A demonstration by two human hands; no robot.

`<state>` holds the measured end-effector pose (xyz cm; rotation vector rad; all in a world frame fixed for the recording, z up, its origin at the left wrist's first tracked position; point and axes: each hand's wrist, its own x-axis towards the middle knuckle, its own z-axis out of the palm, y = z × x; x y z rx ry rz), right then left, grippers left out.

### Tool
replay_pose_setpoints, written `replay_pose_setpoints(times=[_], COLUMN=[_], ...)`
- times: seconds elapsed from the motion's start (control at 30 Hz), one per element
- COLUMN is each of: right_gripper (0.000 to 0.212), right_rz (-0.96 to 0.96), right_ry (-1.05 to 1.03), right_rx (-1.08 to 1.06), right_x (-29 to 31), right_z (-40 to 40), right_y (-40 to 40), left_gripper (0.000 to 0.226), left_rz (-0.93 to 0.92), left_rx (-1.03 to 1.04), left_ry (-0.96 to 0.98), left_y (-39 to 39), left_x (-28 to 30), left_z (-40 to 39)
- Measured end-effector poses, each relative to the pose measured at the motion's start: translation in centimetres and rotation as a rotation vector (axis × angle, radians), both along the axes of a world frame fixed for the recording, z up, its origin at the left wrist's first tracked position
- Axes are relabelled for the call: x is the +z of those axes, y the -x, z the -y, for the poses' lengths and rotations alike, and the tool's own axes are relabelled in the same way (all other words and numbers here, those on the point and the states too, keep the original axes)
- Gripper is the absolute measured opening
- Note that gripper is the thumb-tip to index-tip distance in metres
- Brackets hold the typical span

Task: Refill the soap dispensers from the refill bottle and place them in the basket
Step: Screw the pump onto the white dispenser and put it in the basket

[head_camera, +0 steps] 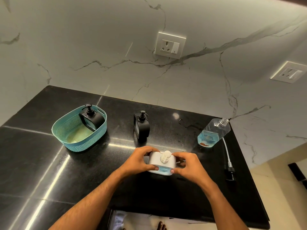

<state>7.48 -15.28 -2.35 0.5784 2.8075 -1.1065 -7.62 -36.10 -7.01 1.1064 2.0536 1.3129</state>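
Two hands grip a white dispenser (162, 162) at near centre of black counter (41, 163): left hand (138, 161) and right hand (188, 165) cover its sides, blue window shows betw. thumbs. Teal basket (79, 130) far left holds one black dispenser (91, 117), partly hidden by rim. 2nd black dispenser (141, 127) stands centre. Refill bottle (213, 132) far right, uncapped, low blue liquid. Pump w/ tube (228, 161) lies beside it, hard to make out.

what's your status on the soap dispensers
Both hands, left and right, grip white dispenser. One black dispenser in basket. Path clear.
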Motion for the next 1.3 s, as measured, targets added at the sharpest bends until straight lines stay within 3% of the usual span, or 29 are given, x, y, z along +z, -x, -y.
replay_pose_setpoints(times=[0.23,0.6,0.77,0.9,1.07,1.3], right_gripper=[0.056,0.047,0.042,0.041,0.043,0.043], right_rz=[-0.118,-0.417,-0.505,-0.534,-0.529,-0.448], right_ry=[0.046,0.132,0.118,0.095,0.067,-0.003], right_rx=[-0.001,0.133,0.16,0.16,0.12,0.114], right_x=[1.5,8.1,9.5,9.4,8.2,5.4], right_z=[1.5,9.7,14.1,17.6,21.2,23.2], right_y=[1.5,9.4,14.1,17.9,21.7,24.8], left_gripper=[0.063,0.059,0.06,0.052,0.04,0.043], left_rz=[0.041,0.101,0.095,0.037,-0.073,-0.149], left_rx=[0.054,0.152,0.366,0.674,1.053,1.286], left_ry=[-0.061,-0.226,-0.378,-0.401,-0.347,-0.186], left_y=[1.5,8.4,10.2,11.5,11.8,11.9], left_x=[2.0,11.1,12.5,11.6,9.3,6.8], left_z=[1.9,11.1,15.3,17.9,18.9,17.2])
